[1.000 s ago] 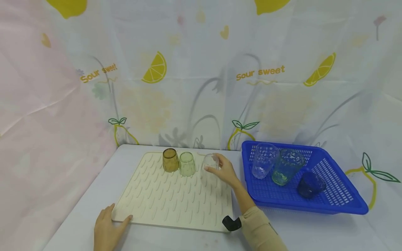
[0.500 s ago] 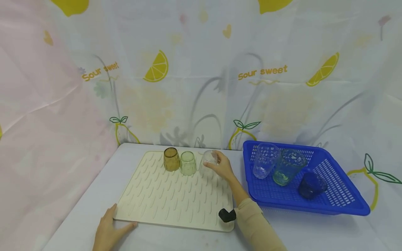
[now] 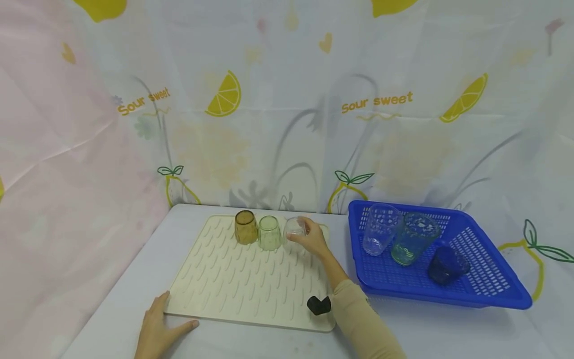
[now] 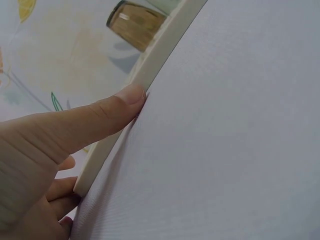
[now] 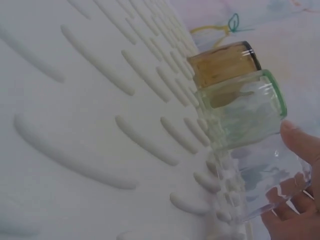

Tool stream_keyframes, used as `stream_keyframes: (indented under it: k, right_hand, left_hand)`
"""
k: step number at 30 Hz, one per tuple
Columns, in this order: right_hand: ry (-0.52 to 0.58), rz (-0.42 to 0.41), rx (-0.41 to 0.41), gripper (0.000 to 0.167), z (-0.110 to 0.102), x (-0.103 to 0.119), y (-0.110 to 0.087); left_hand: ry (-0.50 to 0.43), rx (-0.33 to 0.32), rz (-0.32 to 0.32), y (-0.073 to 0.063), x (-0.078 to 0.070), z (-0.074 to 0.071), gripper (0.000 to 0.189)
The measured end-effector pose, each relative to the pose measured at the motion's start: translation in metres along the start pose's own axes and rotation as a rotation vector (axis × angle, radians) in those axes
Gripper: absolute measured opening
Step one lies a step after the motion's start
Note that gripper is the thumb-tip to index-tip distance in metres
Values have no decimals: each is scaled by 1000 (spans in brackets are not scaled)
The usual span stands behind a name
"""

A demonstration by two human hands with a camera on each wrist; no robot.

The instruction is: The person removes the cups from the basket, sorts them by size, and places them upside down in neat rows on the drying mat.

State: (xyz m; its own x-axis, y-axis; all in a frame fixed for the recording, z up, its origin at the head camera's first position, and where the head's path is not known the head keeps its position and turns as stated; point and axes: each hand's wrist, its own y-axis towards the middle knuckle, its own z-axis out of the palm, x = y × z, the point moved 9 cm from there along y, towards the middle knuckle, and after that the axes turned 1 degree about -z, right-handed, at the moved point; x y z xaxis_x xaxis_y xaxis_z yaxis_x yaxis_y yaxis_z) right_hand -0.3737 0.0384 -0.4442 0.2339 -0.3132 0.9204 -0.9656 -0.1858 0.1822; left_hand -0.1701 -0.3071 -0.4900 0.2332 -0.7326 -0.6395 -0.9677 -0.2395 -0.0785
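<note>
A cream ridged drying mat (image 3: 242, 279) lies on the white table. Near its back edge an amber glass (image 3: 246, 228) and a pale green glass (image 3: 269, 233) stand side by side. My right hand (image 3: 313, 241) holds a clear drinking glass (image 3: 294, 227) by its sides, just right of the green one. In the right wrist view the clear glass (image 5: 265, 172) is upright, at or very near the mat's ridges. My left hand (image 3: 157, 326) rests at the mat's front left corner. Its straight thumb touches the front edge, and the fingers lie by the left side.
A blue plastic basket (image 3: 417, 296) stands right of the mat. Leaning inside are a tall clear glass (image 3: 380, 229), a green-blue glass (image 3: 414, 237) and a dark blue glass (image 3: 447, 266). A lemon-print cloth (image 3: 278, 124) hangs behind the table.
My right hand, with the clear glass, has shifted slightly left toward the green glass. The left hand stays at the mat's corner. The head view has moved a little.
</note>
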Motion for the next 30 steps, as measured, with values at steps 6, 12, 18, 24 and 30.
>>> stream_keyframes:
  k: [6, 12, 18, 24, 30]
  right_hand:
    - [18, -12, -3, 64, 0, -1, -4]
    - [34, 2, 12, 66, 1, -3, -5]
    - [-9, 41, 35, 70, 4, -13, -8]
    - [-8, 50, 56, 73, 7, -23, -14]
    - [-2, 20, 45, 74, 8, -21, -15]
  left_hand:
    - [3, 4, -14, -1, 2, 1, 116]
    - [3, -31, 12, 0, 0, 0, 111]
    - [27, -63, 17, -1, 0, -2, 104]
    - [29, -63, 22, -2, -1, -4, 104]
    - [8, -57, -2, -2, 1, -3, 104]
